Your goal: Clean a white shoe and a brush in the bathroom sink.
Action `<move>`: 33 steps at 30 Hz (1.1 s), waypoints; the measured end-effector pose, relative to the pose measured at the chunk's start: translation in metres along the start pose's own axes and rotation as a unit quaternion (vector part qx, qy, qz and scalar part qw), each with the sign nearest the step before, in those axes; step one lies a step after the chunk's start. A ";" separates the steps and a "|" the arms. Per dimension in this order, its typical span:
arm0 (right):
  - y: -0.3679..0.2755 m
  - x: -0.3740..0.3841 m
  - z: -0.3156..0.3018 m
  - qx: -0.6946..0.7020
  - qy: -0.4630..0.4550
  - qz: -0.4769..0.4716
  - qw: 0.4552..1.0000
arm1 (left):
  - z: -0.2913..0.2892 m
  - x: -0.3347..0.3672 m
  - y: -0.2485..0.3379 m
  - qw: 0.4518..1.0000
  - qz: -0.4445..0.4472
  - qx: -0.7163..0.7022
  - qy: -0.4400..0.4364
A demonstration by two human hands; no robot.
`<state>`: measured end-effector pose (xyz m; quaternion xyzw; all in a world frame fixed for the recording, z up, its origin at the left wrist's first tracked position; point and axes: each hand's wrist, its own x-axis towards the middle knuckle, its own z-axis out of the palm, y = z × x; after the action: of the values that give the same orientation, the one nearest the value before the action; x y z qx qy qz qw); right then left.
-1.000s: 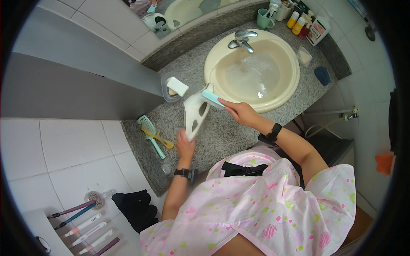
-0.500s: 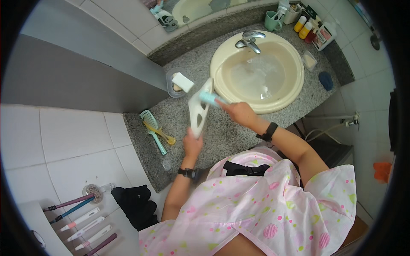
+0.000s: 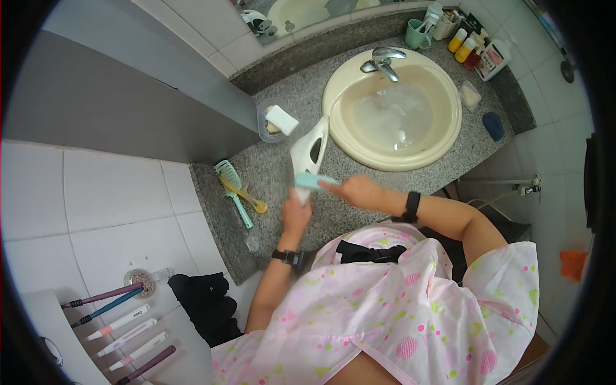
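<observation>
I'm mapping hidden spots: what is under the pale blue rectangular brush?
Part of the white, elongated, holed object lies under the brush, near the left hand. The patch directly beneath is covered, so whether bristles touch it cannot be seen.

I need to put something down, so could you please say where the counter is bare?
The counter is bare between the soap dish and the basin, behind the white piece in the left hand, and between that piece and the hairbrush. The far right corner is crowded with the cup and bottles; the hairbrush and yellow tool take the left end.
</observation>
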<state>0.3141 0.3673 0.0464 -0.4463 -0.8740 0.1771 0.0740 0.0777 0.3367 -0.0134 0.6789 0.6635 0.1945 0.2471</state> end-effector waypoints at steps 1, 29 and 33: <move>0.001 0.002 -0.007 -0.021 0.000 0.014 1.000 | -0.001 -0.003 0.002 1.000 -0.012 0.005 -0.002; -0.020 -0.007 -0.012 0.010 -0.041 -0.047 0.998 | 0.011 0.003 -0.011 0.999 0.030 0.037 0.015; 0.020 0.022 -0.019 0.037 0.119 0.113 0.986 | 0.009 0.004 -0.009 0.999 0.039 0.026 0.018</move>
<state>0.3216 0.4007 0.0561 -0.5568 -0.7959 0.1623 0.1736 0.0757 0.3398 -0.0265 0.7069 0.6456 0.1991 0.2092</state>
